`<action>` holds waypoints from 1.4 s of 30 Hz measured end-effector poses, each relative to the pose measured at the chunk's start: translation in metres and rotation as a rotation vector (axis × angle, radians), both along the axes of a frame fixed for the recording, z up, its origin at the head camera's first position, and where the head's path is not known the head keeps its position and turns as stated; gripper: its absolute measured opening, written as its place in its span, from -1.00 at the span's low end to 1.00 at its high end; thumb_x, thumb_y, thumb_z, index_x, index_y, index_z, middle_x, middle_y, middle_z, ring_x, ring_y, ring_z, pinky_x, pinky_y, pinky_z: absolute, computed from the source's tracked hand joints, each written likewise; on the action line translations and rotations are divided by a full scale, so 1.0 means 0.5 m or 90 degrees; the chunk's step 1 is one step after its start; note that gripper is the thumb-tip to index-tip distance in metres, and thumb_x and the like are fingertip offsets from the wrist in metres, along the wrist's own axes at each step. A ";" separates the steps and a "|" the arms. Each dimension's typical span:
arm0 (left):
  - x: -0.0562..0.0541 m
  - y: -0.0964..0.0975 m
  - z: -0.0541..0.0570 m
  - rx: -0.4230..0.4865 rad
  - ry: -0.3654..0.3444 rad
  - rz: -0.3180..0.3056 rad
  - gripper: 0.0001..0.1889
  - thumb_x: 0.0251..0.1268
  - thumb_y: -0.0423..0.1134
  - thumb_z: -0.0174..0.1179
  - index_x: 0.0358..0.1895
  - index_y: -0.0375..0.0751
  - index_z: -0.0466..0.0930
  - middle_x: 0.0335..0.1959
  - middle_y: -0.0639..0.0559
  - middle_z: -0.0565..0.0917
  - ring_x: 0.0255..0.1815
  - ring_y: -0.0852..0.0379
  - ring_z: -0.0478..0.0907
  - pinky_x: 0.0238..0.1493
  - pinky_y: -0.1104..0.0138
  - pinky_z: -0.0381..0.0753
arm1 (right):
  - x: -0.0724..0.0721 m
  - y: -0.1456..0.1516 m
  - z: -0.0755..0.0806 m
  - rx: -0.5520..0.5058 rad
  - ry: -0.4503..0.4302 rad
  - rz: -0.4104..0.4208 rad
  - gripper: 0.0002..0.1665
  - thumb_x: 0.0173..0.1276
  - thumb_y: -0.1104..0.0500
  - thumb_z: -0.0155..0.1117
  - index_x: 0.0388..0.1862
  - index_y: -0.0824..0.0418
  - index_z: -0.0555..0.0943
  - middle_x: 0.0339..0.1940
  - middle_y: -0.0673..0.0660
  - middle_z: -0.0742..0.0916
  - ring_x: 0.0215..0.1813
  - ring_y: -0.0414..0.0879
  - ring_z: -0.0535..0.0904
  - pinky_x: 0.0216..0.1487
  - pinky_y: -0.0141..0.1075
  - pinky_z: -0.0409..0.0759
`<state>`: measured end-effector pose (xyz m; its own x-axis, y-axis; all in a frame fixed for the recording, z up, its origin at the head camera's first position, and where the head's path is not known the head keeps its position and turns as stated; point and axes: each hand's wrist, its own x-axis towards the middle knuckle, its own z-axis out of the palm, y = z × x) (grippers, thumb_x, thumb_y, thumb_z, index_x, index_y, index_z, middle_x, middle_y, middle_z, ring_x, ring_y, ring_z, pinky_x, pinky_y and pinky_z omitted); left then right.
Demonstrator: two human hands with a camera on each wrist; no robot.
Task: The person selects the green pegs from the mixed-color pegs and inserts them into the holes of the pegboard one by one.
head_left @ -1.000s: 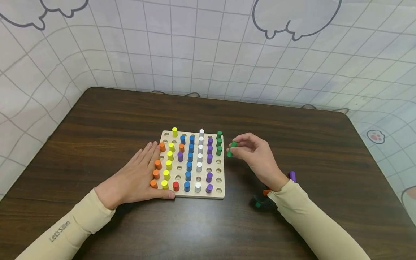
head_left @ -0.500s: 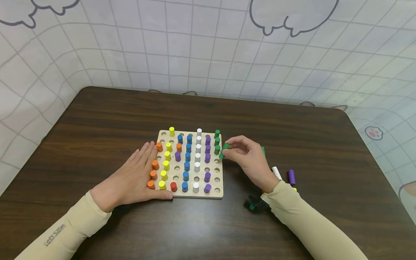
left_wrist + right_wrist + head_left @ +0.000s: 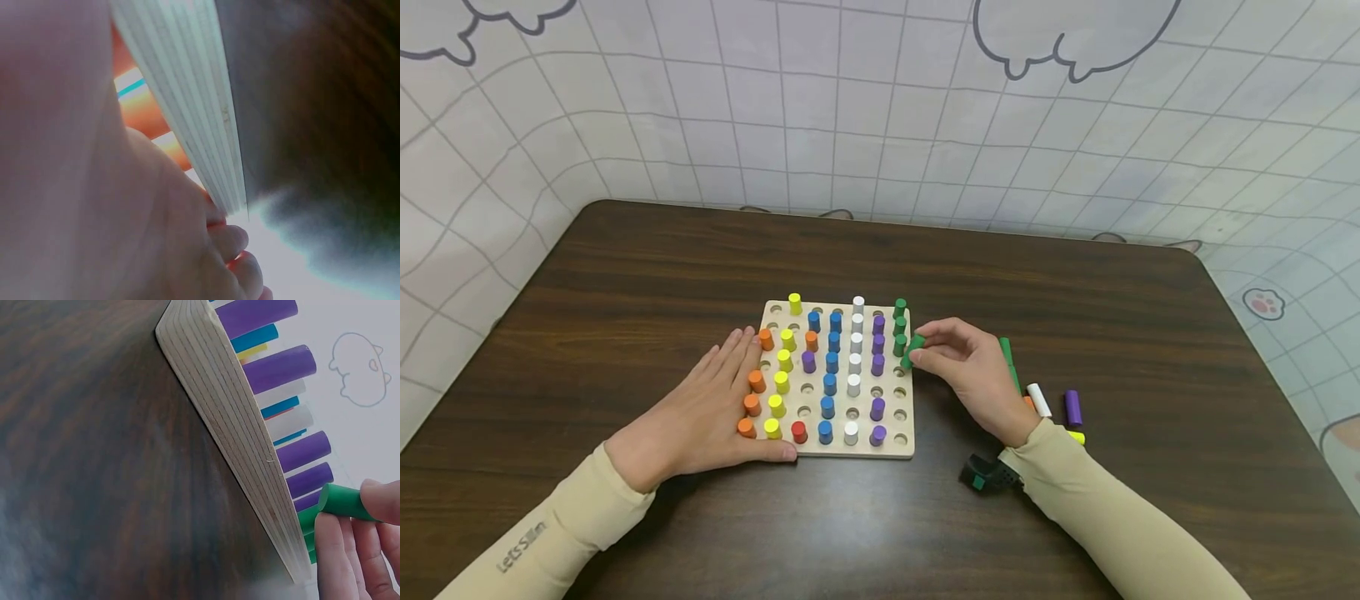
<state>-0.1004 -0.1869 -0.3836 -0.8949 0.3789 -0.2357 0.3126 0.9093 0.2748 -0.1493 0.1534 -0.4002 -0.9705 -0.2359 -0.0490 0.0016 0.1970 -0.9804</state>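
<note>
A wooden pegboard (image 3: pixel 850 450) with rows of holes lies on the table, filled in part with colored pegs. My left hand (image 3: pixel 703 412) rests flat along its left edge, fingers straight, thumb at the front corner. In the left wrist view, that hand lies against the board's layered side (image 3: pixel 187 106). My right hand (image 3: pixel 966 367) pinches a green peg (image 3: pixel 912 352) between thumb and fingers, tilted over the board's right edge. In the right wrist view this green peg (image 3: pixel 347 501) is above the rim, close to the standing green pegs (image 3: pixel 308 525) and purple pegs (image 3: pixel 304 450).
Loose pegs lie right of the board, partly behind my right wrist: green pegs (image 3: pixel 1008 358), a white peg (image 3: pixel 1039 400), a purple peg (image 3: pixel 1072 408) and a yellow peg (image 3: pixel 1077 437). A black device (image 3: pixel 983 473) shows under the right wrist. A patterned sheet (image 3: pixel 880 117) stands behind the table.
My right hand has moved left with the green peg, from beside the board to over its right edge. The view has shifted slightly. The left hand stays on the board.
</note>
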 end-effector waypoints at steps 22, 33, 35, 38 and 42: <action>0.000 0.000 -0.004 0.009 -0.004 0.003 0.49 -0.04 0.74 0.10 0.68 -0.35 -0.25 0.75 -0.29 -0.16 0.75 -0.35 -0.18 0.69 -0.29 -0.07 | -0.003 -0.001 -0.008 -0.024 -0.015 0.021 -0.63 0.36 0.18 0.47 0.11 0.18 0.63 -0.05 0.09 0.73 -0.08 -0.21 0.76 0.00 -0.42 0.71; -0.002 0.000 0.000 0.010 0.003 0.000 0.49 -0.04 0.73 0.10 0.68 -0.35 -0.26 0.74 -0.29 -0.16 0.75 -0.35 -0.17 0.69 -0.29 -0.06 | -0.004 0.000 -0.006 -0.010 -0.008 0.035 -0.64 0.35 0.18 0.48 0.09 0.17 0.66 -0.05 0.10 0.72 -0.07 -0.20 0.77 -0.02 -0.41 0.71; -0.002 0.000 0.000 0.011 0.003 0.000 0.49 -0.04 0.73 0.10 0.68 -0.35 -0.25 0.74 -0.30 -0.16 0.75 -0.35 -0.17 0.68 -0.29 -0.06 | -0.004 0.000 -0.007 -0.008 -0.007 0.037 -0.64 0.35 0.17 0.49 0.09 0.17 0.66 -0.04 0.11 0.73 -0.07 -0.20 0.76 -0.02 -0.41 0.71; -0.001 0.000 0.000 0.011 0.001 -0.001 0.49 -0.04 0.73 0.11 0.68 -0.36 -0.25 0.74 -0.30 -0.15 0.75 -0.35 -0.17 0.68 -0.29 -0.06 | -0.003 0.000 -0.009 -0.005 -0.008 0.041 -0.64 0.35 0.17 0.49 0.09 0.16 0.67 -0.02 0.11 0.74 -0.05 -0.19 0.77 -0.01 -0.40 0.71; -0.002 0.000 0.000 0.010 -0.001 -0.001 0.48 -0.04 0.73 0.11 0.68 -0.36 -0.25 0.74 -0.30 -0.15 0.75 -0.36 -0.17 0.68 -0.29 -0.06 | -0.003 0.001 -0.010 0.001 -0.005 0.042 -0.65 0.35 0.15 0.50 0.08 0.13 0.69 -0.02 0.12 0.75 -0.04 -0.18 0.77 -0.01 -0.40 0.71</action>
